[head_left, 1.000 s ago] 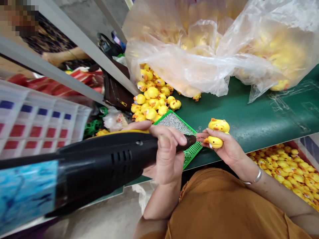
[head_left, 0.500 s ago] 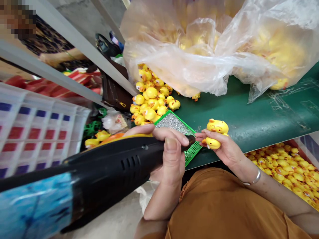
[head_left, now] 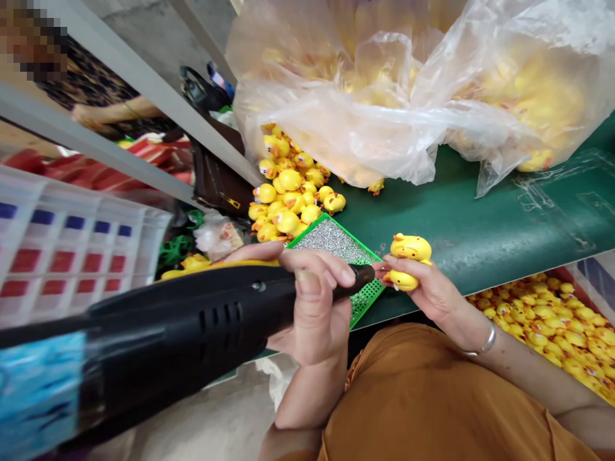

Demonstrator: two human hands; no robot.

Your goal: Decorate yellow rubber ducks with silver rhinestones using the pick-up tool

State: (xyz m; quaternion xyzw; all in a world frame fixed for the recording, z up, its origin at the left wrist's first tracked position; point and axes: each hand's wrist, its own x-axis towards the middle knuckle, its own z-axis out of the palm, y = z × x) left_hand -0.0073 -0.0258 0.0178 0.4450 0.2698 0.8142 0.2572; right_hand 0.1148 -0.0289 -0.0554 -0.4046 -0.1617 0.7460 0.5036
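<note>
My left hand (head_left: 314, 301) is wrapped round a black electric screwdriver (head_left: 192, 326) with a blue patterned patch, its body running off to the lower left. Its dark nose reaches the fingertips of my right hand (head_left: 427, 282). Pinched in that right hand are yellow toy ducks (head_left: 410, 248), seen as two rounded yellow shapes; I cannot tell whether they are joined. Whether the screwdriver's bit touches them is hard to make out. Below and behind the nose lies a green perforated tray (head_left: 368, 301) with many small silvery screws (head_left: 329, 238), partly covered by my left hand.
Loose toy ducks (head_left: 288, 192) are heaped behind the tray on the green tabletop (head_left: 461, 224). Large clear plastic bags (head_left: 336, 121) of ducks stand at the back. A full bin of ducks (head_left: 552, 326) is at right. At left are a white crate (head_left: 86, 237), grey metal bars and another person's arm (head_left: 115, 112).
The screwdriver and my left hand have shifted a little left and down. My right hand with the ducks has moved slightly left, staying at the screwdriver's nose.
</note>
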